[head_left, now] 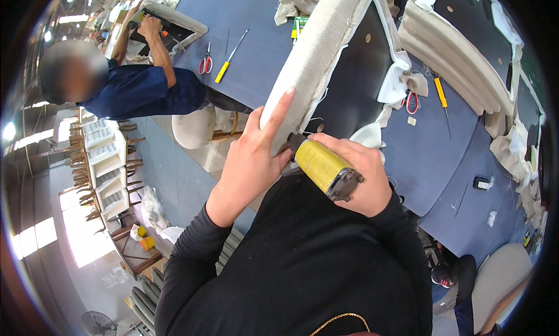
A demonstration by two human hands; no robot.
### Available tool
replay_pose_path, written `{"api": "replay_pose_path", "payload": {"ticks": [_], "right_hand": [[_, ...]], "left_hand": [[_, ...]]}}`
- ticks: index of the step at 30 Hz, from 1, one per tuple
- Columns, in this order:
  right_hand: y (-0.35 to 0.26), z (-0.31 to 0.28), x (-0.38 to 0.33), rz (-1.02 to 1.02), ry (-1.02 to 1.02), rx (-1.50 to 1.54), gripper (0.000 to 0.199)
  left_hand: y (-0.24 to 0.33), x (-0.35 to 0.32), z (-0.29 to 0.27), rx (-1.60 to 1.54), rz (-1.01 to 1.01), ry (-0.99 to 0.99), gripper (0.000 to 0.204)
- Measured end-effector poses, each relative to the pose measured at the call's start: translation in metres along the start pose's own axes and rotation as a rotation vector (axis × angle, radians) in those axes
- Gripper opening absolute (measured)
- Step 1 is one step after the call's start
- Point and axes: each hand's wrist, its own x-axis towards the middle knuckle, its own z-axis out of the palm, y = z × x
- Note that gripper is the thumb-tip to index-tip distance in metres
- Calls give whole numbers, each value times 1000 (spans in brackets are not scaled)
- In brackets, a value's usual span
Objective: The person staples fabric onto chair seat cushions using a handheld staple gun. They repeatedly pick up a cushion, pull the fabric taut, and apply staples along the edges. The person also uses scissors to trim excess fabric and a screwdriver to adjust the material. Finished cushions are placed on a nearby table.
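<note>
A long beige upholstered panel [308,62] lies with its near end toward me, its black backing [355,74] facing up and loose white fabric along one side. My left hand [247,167] grips the near corner of this panel, index finger stretched along the beige fabric and thumb by the edge. In my right hand [371,176] is a yellow and black staple gun [321,164], its dark nose at the panel's near edge beside my left thumb. The contact point at the nose is partly hidden by the tool.
Red-handled scissors [205,65] and a yellow-handled screwdriver [222,72] lie on the blue-grey table [256,16]. Another yellow-handled tool [440,93] and red scissors [412,103] lie right. More upholstered panels [448,51] are stacked beyond. At left, a person in dark blue [145,89] works on another panel.
</note>
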Motion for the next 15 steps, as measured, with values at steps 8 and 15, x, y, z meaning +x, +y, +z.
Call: {"api": "replay_pose_path", "payload": {"ticks": [8, 15], "right_hand": [[5, -8, 6, -100, 66, -49, 76], [11, -10, 10, -91, 27, -65, 76]], "left_hand": [[-76, 7, 2, -961, -507, -274, 73], [-39, -3, -5, -442, -73, -101, 63]]}}
